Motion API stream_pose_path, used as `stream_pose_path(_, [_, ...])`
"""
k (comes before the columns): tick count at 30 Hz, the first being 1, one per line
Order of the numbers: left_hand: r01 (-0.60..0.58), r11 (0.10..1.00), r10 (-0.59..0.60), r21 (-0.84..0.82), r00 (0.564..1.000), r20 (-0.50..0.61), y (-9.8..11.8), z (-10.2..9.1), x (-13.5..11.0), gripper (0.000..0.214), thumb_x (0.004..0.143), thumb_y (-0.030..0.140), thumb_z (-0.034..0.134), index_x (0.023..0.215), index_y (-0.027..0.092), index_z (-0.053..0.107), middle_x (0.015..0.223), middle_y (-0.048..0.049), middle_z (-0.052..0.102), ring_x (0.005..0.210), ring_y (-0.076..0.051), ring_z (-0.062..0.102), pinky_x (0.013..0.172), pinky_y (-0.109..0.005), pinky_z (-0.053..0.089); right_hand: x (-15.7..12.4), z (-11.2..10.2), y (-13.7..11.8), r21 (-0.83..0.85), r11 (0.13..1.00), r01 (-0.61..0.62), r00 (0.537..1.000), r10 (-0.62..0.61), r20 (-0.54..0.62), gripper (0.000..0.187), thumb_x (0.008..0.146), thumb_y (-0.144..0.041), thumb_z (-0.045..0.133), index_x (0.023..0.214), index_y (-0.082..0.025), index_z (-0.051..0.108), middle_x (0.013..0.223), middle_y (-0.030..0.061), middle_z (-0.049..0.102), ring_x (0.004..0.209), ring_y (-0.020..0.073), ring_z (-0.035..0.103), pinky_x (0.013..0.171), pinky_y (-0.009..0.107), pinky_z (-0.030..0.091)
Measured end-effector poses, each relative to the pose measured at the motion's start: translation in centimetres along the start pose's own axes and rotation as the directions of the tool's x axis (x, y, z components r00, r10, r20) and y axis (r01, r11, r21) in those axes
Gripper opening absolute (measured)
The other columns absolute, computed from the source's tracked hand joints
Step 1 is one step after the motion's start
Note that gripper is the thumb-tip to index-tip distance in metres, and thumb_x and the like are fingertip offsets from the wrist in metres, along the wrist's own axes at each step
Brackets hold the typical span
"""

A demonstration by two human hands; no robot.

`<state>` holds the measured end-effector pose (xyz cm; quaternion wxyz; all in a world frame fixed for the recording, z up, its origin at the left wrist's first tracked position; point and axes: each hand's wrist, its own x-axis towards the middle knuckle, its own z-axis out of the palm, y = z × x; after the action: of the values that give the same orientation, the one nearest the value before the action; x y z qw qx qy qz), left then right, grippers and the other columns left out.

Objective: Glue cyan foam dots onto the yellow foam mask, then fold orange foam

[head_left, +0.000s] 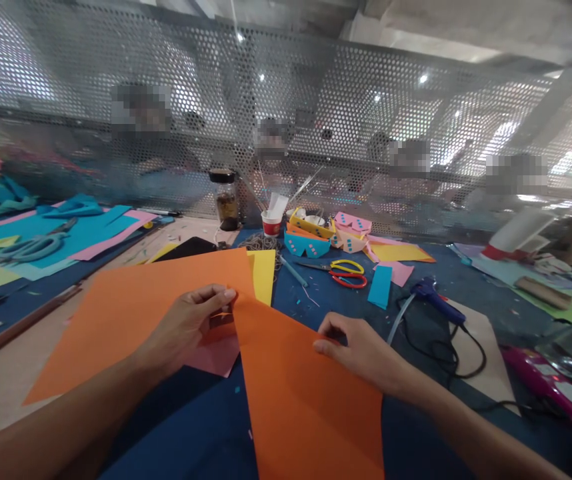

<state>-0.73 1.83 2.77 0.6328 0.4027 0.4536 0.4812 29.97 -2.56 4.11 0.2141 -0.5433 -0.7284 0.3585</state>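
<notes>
A large orange paper sheet lies folded over the blue table cover in front of me. My left hand pinches the fold near its top corner, fingers closed on the paper. My right hand presses and grips the sheet's right edge with curled fingers. A second part of the orange paper spreads out to the left under my left hand. A pink paper piece and a yellow sheet peek out from beneath.
Yellow and red scissors and paper glasses cut-outs lie beyond the sheet. A blue glue gun with a black cord rests at right. A jar and a cup stand by the perforated metal screen. Other people sit behind it.
</notes>
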Motion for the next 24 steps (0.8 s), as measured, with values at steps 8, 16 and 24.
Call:
stream_pose_path(8, [0.002, 1.000, -0.002, -0.003, 1.000, -0.009, -0.18, -0.11, 0.18, 0.031, 0.073, 0.043, 0.095, 0.075, 0.020, 0.075, 0.084, -0.0015, 0.074, 0.077, -0.015, 0.070, 0.074, -0.025, 0.061, 0.06, 0.07, 0.13, 0.000, 1.000, 0.013, 1.000, -0.013, 0.003, 0.009, 0.094, -0.021, 0.070, 0.086, -0.019, 0.067, 0.083, -0.0006, 0.071, 0.079, 0.0158, 0.063, 0.071, 0.029, 0.039])
stream_pose_path(16, [-0.004, 0.999, 0.005, 0.035, 1.000, -0.015, 0.10, 0.06, 0.01, 0.036, 0.071, 0.047, 0.096, 0.076, 0.019, 0.074, 0.082, -0.0014, 0.072, 0.076, -0.015, 0.068, 0.073, -0.025, 0.059, -0.11, 0.06, 0.21, 0.001, 1.000, 0.010, 1.000, -0.010, 0.003, 0.010, 0.094, -0.023, 0.069, 0.086, -0.019, 0.067, 0.083, -0.0006, 0.071, 0.079, 0.0159, 0.063, 0.070, 0.028, 0.040])
stream_pose_path(24, [0.005, 0.999, -0.004, 0.043, 1.000, -0.016, -0.12, -0.46, 0.17, 0.036, 0.070, 0.048, 0.096, 0.076, 0.020, 0.075, 0.082, -0.0020, 0.072, 0.076, -0.015, 0.068, 0.072, -0.025, 0.058, 0.01, 0.07, 0.35, 0.006, 1.000, 0.017, 1.000, -0.017, -0.008, 0.009, 0.094, -0.025, 0.070, 0.086, -0.020, 0.067, 0.082, -0.0004, 0.071, 0.079, 0.0161, 0.063, 0.070, 0.028, 0.039])
